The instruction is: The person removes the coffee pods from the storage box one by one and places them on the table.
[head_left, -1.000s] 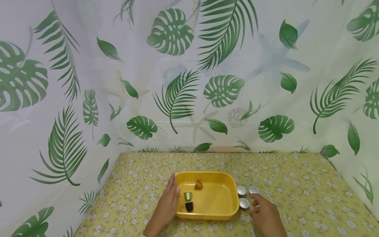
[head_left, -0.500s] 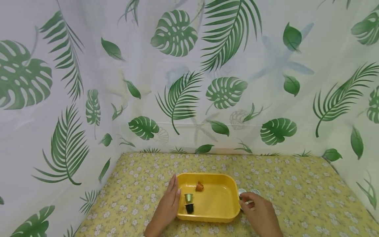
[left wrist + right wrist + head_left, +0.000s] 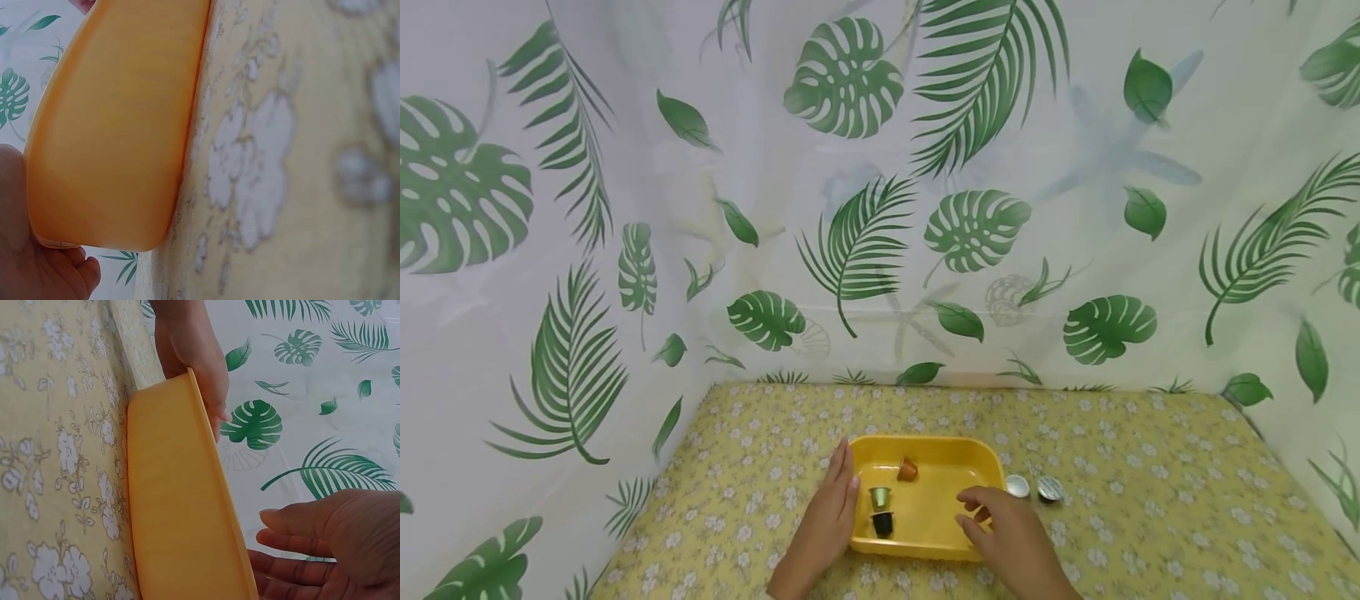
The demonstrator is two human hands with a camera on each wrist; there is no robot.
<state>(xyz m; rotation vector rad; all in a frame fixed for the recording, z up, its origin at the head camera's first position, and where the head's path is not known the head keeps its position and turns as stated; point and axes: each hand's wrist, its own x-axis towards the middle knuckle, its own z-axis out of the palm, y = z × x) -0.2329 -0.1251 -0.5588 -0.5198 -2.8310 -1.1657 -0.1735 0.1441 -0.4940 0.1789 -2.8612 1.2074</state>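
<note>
Soft, diffuse light; faint glare inside yellow tray (image 3: 925,510); nearest tablecloth (image 3: 325,225) blurred in left wrist view.

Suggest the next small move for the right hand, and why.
Probably lower the right hand, in case it carries something out of sight: it hangs over the right part of the yellow tray, away from the orange capsule, green capsule and black capsule.

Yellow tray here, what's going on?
A person's left grip holds the yellow tray by its left end. The right grip hangs over the right part; whether it holds anything is hidden. An orange capsule, a green one and a black one lie inside. Two silver-topped capsules sit on the flowered cloth right of the tray.
</note>
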